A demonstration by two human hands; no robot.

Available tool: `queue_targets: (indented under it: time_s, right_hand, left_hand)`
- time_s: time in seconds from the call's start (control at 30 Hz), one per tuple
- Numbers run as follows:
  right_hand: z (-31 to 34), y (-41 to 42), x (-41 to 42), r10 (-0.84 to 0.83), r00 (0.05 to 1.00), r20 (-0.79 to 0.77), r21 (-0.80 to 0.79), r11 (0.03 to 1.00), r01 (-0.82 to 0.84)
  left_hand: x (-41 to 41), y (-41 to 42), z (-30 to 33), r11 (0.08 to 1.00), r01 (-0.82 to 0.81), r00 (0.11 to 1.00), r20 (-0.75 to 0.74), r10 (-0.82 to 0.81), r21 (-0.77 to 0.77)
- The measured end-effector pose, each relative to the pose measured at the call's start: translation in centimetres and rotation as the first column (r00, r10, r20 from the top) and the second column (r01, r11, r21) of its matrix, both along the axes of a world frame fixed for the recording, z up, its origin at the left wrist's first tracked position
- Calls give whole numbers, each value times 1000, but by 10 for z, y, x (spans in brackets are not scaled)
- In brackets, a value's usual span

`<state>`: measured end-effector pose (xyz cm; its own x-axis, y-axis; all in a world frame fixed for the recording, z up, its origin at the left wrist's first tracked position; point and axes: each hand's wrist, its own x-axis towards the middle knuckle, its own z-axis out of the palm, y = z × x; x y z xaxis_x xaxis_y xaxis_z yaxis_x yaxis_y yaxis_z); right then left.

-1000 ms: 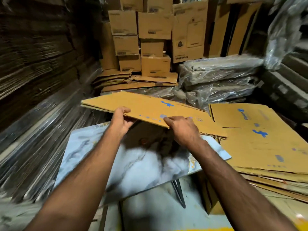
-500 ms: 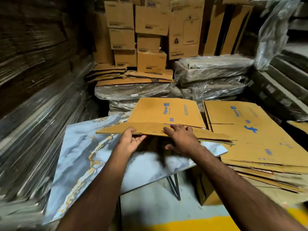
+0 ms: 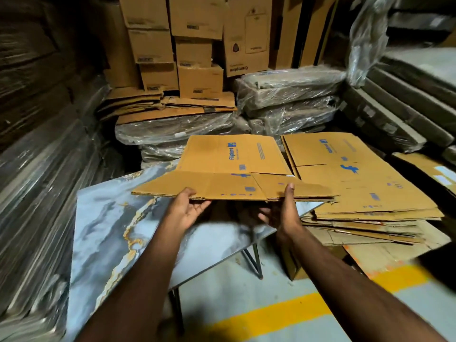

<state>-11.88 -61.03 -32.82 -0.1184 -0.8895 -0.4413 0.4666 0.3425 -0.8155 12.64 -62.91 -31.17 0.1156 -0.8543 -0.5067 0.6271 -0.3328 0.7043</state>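
Well, from the head camera I see a flattened cardboard box [image 3: 232, 169] held over the far half of the bench [image 3: 111, 230], whose top has a grey marble pattern with a gold vein. The left hand [image 3: 187, 211] grips the box's near edge, thumb on top and fingers [image 3: 201, 206] curled underneath. The right hand [image 3: 283, 213] grips the same edge further right, thumb pressed on the upper face, fingers [image 3: 264, 214] below and a little blurred. So both sets of fingers are closed on the box, pinching it.

The near strip of flaps lies roughly level and casts a dark shadow on the bench. The far panel, with blue print, slopes up beyond a crease. I cannot tell whether its far edge touches the bench.

Just to the right sits a stack of flat cartons [image 3: 357, 188], and the box's right corner reaches over it. Plastic-wrapped bundles [image 3: 283, 99] and stacked boxes [image 3: 197, 45] fill the back. A yellow line [image 3: 271, 314] crosses the floor.
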Motion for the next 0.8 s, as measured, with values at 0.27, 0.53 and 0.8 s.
queue_targets:
  time_s: [0.27,0.53,0.8]
  right_hand:
    - [8,-23,4,-17,980,-199,61,998,29]
    - [-8,-49,-12,45,554,-831,-128,954,-270]
    - [4,-124,-79,-169,393,-904,-325,870,-372]
  left_hand:
    - [37,6,-18,999,-30,997,68,31,-12]
    - [13,-7,-21,987,110,891,452,-47,-113]
    - [-55,-74,7,966,56,852,517,87,-254]
